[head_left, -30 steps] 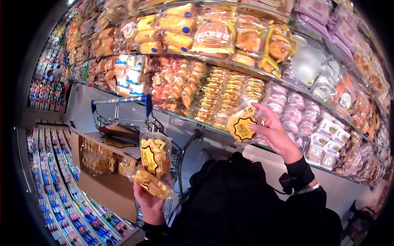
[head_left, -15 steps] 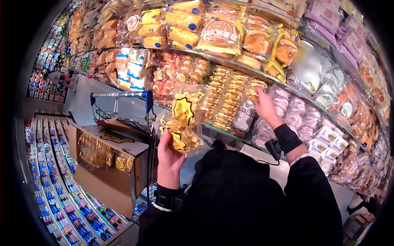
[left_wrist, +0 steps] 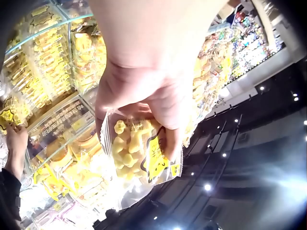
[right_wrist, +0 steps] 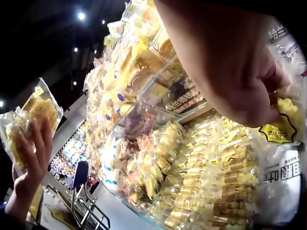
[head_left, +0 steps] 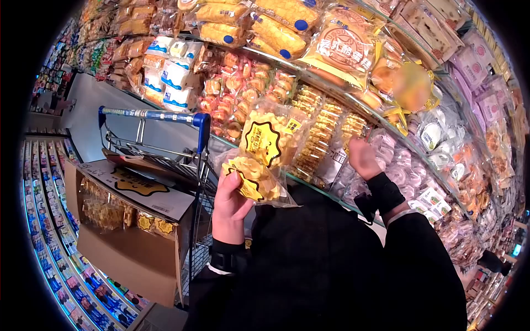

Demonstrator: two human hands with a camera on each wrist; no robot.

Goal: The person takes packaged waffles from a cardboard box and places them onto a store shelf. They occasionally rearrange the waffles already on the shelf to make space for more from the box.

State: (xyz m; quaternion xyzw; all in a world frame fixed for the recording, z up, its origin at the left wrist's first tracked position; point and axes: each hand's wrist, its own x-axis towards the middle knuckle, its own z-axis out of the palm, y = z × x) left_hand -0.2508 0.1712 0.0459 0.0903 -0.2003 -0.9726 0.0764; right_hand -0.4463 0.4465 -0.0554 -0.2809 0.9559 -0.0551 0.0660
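Note:
My left hand [head_left: 231, 207] holds two clear bags of yellow snacks with black-and-yellow star labels, the upper bag [head_left: 267, 134] above the lower bag [head_left: 251, 177]. In the left wrist view the thumb and fingers grip a bag [left_wrist: 132, 155]. Over the shelf, my right hand [head_left: 363, 159] is at the near end of a row of packed snacks [head_left: 353, 124]. The right wrist view shows that hand [right_wrist: 249, 91] with its fingers round a star-labelled bag [right_wrist: 287, 120], the fingertips partly hidden.
A shopping cart with a blue handle [head_left: 157, 114] stands at the left, beside an open cardboard box [head_left: 127, 259] holding more snack bags. Packed breads [head_left: 345, 41] fill the upper shelf. Pink-wrapped items [head_left: 389, 151] lie right of the rows.
The right hand has gone from holding a bag in front of the shelf to the end of the row. The left hand has moved up and right with its bags, away from the box.

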